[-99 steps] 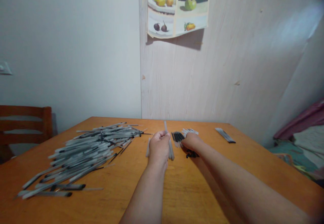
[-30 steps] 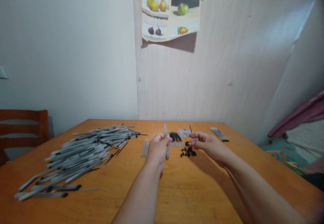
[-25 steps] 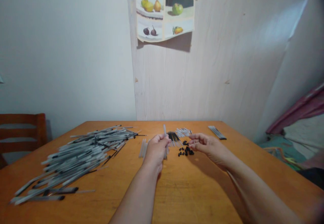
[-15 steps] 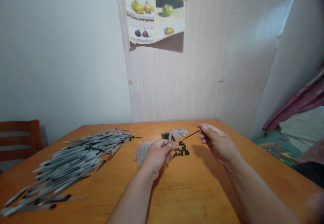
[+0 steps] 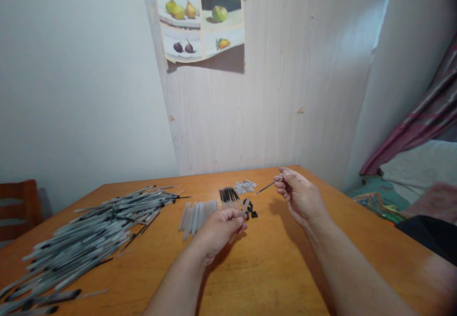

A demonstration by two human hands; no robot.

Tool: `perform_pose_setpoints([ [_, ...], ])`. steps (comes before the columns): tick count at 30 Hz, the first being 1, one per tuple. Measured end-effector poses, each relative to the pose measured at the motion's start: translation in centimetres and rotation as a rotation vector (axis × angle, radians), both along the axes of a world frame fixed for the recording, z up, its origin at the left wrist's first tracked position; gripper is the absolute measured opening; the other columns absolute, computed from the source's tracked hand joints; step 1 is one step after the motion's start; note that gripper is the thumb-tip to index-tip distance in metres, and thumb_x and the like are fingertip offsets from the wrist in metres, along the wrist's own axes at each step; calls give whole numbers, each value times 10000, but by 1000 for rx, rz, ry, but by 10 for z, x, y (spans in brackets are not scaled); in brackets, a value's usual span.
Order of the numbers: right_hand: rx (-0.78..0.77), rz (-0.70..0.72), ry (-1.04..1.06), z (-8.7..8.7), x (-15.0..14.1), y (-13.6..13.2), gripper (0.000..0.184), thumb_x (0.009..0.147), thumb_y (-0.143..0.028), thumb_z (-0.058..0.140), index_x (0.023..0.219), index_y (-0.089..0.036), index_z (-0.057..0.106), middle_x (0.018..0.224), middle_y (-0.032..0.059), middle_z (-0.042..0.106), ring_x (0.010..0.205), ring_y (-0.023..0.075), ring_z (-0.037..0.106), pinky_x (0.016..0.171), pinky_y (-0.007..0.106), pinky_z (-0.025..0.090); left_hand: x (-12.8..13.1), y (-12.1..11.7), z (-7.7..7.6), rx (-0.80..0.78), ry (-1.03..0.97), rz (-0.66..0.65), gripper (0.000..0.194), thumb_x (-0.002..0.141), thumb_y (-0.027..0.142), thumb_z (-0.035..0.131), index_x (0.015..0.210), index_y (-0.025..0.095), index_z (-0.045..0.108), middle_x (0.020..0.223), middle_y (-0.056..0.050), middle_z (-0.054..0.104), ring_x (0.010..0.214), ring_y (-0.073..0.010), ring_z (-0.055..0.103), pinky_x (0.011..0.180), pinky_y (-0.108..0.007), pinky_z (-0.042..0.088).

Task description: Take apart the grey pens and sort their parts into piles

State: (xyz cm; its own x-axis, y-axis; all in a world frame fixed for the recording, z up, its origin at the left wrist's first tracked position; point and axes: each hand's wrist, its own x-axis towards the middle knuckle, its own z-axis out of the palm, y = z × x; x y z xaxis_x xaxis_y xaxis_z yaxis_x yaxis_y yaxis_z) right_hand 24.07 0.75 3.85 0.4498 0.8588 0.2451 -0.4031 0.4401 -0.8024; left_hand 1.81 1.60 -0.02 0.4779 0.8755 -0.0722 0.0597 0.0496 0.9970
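Observation:
My left hand (image 5: 222, 229) is closed, thumb against fingers, around a translucent pen barrel (image 5: 245, 205) whose far end tilts up past the fingertips. Pinched between thumb and fingers of my right hand (image 5: 300, 196) is a thin, dark pen refill (image 5: 264, 188), its pale tip pointing left and down. Just beyond my left hand lie a row of dark refills (image 5: 229, 194) and a cluster of small black plugs (image 5: 253, 210), partly hidden by that hand. Left of it, several translucent barrels (image 5: 195, 217) are lined up side by side. Small clear pieces (image 5: 245, 186) lie behind the plugs.
A large heap of whole pens (image 5: 89, 237) covers the left side of the wooden table (image 5: 250, 278). A chair back (image 5: 19, 206) stands at the left edge. Fruit pictures (image 5: 200, 28) hang on the wall. Curtain (image 5: 403, 144) and fabric are at the right.
The view has turned slightly right. The barrel in my left hand has tilted from nearly upright and shows less. My right hand still holds the refill, now with more of its length showing.

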Motion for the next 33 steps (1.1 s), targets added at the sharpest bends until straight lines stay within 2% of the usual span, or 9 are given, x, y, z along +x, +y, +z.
perform_pose_setpoints([
  [7,-11,-13,-84,-1,-5,0,327,764,-373,782,987,-154,686,783,29,697,580,66,591,495,127,488,3,-5,2,31,26,-13,185,783,296,665,831,117,674,719,-37,621,625,-91,485,611,-241,310],
  [12,-32,-15,-144,-5,-4,3,379,766,-405,775,1038,-157,687,825,35,705,601,69,597,510,142,486,3,-5,2,47,52,-17,140,807,261,623,812,126,659,706,-21,609,592,-81,451,577,-240,285],
  [20,-39,19,-167,-7,-10,2,396,750,-402,776,1039,-148,681,808,27,697,601,70,586,520,153,482,2,-3,-2,10,42,-61,188,794,309,653,828,125,663,725,-30,607,607,-88,461,576,-240,287],
  [24,-52,25,-196,-7,-13,2,388,751,-403,767,1028,-147,673,788,21,694,583,69,578,517,158,474,1,-2,-3,13,60,-40,194,783,329,672,789,136,656,711,-25,607,578,-82,433,563,-245,275],
  [30,-68,-10,-236,-9,-11,3,436,754,-417,755,1079,-148,647,789,18,693,588,74,581,522,166,473,0,4,-15,-52,26,-78,195,763,318,691,823,134,670,759,-45,631,635,-99,487,596,-243,313],
  [33,-67,-17,-273,-10,-12,4,467,761,-430,744,1115,-149,626,758,10,688,577,78,576,523,173,472,0,4,-15,-56,33,-79,194,773,308,678,853,131,680,767,-48,636,634,-98,488,585,-238,306],
])
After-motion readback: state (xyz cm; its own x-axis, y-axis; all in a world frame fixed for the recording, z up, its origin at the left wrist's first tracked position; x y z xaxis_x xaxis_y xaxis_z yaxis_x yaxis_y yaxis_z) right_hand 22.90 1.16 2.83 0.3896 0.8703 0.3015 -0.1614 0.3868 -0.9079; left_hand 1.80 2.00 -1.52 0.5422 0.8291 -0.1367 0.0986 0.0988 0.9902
